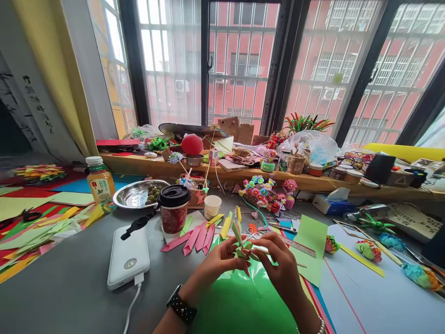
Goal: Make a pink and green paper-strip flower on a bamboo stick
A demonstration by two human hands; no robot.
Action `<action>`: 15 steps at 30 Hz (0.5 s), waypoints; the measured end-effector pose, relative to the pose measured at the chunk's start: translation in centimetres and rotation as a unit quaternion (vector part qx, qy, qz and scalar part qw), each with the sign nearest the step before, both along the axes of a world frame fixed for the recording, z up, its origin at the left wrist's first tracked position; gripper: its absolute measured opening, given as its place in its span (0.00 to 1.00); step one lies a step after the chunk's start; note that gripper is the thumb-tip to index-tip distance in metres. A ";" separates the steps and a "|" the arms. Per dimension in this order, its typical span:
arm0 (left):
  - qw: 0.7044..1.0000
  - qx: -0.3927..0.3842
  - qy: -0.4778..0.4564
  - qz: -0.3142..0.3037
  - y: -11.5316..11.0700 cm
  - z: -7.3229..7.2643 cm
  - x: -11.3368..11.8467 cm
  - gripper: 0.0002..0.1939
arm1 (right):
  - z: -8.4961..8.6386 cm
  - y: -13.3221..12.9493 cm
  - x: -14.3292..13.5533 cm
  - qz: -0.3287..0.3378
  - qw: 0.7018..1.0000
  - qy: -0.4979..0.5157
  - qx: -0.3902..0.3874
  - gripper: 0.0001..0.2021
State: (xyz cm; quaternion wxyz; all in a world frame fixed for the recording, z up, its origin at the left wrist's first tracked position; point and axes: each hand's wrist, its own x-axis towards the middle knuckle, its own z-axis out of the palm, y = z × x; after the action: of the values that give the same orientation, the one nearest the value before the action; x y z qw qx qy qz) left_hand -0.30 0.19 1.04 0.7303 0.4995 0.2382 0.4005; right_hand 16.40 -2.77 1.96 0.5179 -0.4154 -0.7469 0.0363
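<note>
A small folded paper piece (243,252), light green with some pink, is held up between both hands over a glossy green surface (250,301). My left hand (222,259), with a watch on its wrist, pinches it from the left side. From the right, my right hand (278,257) grips the same piece with thumb and fingers; a thin stick shows beside that hand. Just beyond the fingers lie scissors (253,233), partly hidden. Pink folded strips (191,237) and a yellow strip (226,225) rest behind my left hand.
A lidded red cup (174,211), a paper cup (212,207) and a white power bank (128,256) stand or lie to the left. Further back are a metal plate (132,195) and a juice bottle (100,181). Green paper (309,241) and a ruler (301,247) lie right.
</note>
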 end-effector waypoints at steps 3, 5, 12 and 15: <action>1.000 0.002 0.010 0.003 -0.1 0.2 -0.1 0.25 | 0.2 0.0 0.1 0.019 0.999 0.026 -0.020 0.06; 1.000 0.004 0.021 0.008 -0.2 0.4 -0.1 0.23 | 0.2 0.0 0.2 0.018 0.999 0.030 -0.038 0.06; 0.999 0.015 0.029 0.043 -0.1 0.4 -0.3 0.20 | 0.3 -0.1 0.4 0.033 0.996 -0.039 -0.070 0.08; 0.998 0.022 0.051 0.036 -0.2 0.7 -0.4 0.19 | 0.3 -0.1 0.4 0.047 0.996 -0.030 -0.071 0.09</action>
State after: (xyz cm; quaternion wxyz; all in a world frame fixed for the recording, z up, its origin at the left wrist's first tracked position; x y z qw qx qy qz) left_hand -0.71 0.02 1.69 0.6915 0.5262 0.2839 0.4055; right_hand 16.82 -2.86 2.23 0.4618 -0.4170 -0.7763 0.1012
